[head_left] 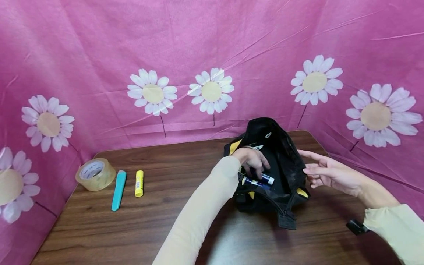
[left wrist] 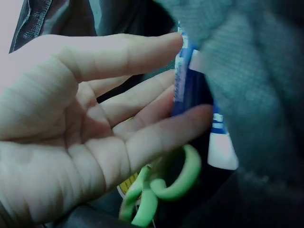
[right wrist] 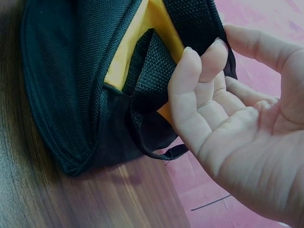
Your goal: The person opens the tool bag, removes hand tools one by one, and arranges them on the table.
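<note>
A black zippered bag with yellow panels (head_left: 288,158) stands with its mouth open on the table's right half. My left hand (head_left: 253,161) reaches inside it, fingers loosely extended at two blue tubes (left wrist: 185,90), one with a white cap. In the left wrist view its thumb and fingertips touch the nearer tube, partly behind the bag's fabric. Below them lie light green loop handles (left wrist: 183,178), probably of scissors. My right hand (head_left: 334,175) pinches the bag's right rim between thumb and index finger, beside a black strap (right wrist: 154,71); its other fingers are curled.
On the left of the wooden table (head_left: 159,228) are a roll of clear tape (head_left: 106,176), a teal flat tool (head_left: 119,191), probably a cutter, and a yellow glue stick (head_left: 139,184). A small black object (head_left: 357,227) is near the right sleeve. Pink flowered cloth (head_left: 185,48) surrounds the table.
</note>
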Demonstrator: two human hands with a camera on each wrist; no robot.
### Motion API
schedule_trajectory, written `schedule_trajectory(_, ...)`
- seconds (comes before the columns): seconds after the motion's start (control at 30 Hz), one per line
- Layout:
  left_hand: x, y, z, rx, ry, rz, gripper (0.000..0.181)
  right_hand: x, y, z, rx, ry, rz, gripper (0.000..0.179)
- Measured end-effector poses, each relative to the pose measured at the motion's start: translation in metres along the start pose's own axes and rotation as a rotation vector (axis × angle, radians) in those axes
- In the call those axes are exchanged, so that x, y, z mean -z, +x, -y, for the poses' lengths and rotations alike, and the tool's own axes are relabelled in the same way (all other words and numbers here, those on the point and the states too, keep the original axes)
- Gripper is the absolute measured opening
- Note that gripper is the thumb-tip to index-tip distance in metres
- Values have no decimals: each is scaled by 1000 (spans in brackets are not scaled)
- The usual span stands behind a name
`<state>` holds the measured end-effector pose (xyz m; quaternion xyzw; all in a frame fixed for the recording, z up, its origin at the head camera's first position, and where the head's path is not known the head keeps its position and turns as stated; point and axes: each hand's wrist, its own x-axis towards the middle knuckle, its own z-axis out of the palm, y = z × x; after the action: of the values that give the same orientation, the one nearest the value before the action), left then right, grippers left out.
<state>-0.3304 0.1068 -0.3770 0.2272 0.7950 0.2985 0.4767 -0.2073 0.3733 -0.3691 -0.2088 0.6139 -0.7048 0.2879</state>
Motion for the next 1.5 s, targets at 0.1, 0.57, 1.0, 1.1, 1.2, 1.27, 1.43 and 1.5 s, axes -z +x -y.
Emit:
schedule_trajectory(0.1, -1, 1, 0, -11, -41, -15, 62, 0, 0, 1, 6, 0, -2, 60)
schedule_trajectory(0.57, -11, 9, 8, -78, 9, -161, 52, 0, 1, 1, -4, 6, -11, 60)
schedule_trajectory(1.0, -11, 8, 7, -63, 238, -82, 32, 0, 2, 1, -20, -8, -28, 58)
schedule_trajectory(1.1, -9, 11, 11, -114, 199, -50, 26, 0, 2, 1, -23, -16, -36, 58)
schedule_trajectory(1.2, -7, 14, 15, -141, 136, -11, 23, 1, 1, -1, -16, -11, -27, 59)
schedule_trajectory(1.27, -5, 15, 16, -137, 82, 20, 25, 2, 1, -2, -8, 0, -16, 59)
schedule_trajectory(1.43, -5, 15, 13, -99, -56, 59, 27, 2, 0, -1, 4, 25, -1, 60)
schedule_trajectory(1.5, -5, 15, 11, -84, -106, 58, 23, 2, -1, 0, 6, 26, -1, 60)
